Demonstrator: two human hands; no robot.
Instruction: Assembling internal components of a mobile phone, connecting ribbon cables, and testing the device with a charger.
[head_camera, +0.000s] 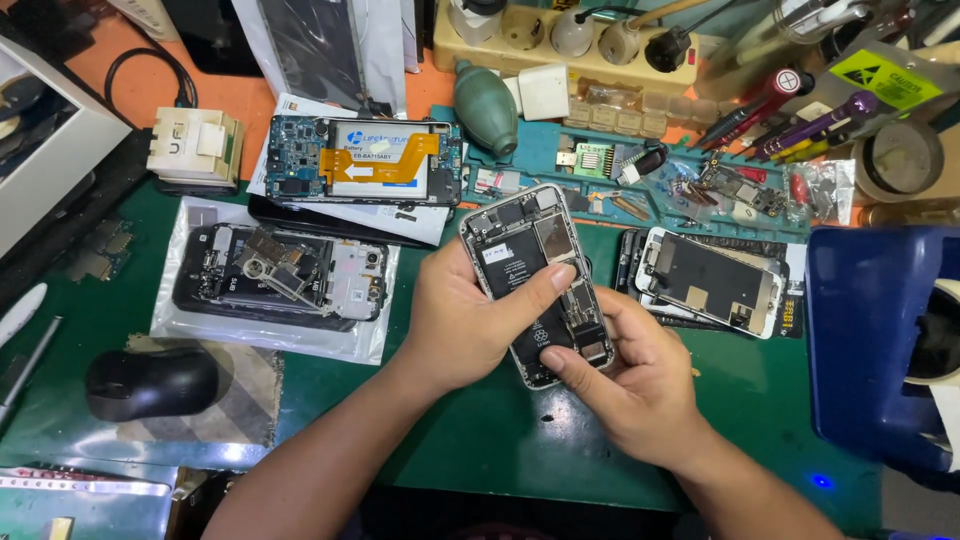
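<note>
Both my hands hold an opened phone body (528, 250) with a silver frame, a black battery and bare circuit boards facing up. My left hand (462, 318) grips its left edge, the thumb laid across the battery. My right hand (632, 375) cups the lower right corner, its thumb pressing on the bottom end of the battery. The phone is tilted, lifted a little over the green mat (480, 440).
Two more opened phones (280, 275) (365, 160) lie at the left on plastic bags, a detached screen (712, 280) at the right. A black mouse (150, 382) sits front left. A green blower (487, 105), screwdrivers (800, 115) and a power strip (570, 40) line the back; a blue box (870, 330) stands right.
</note>
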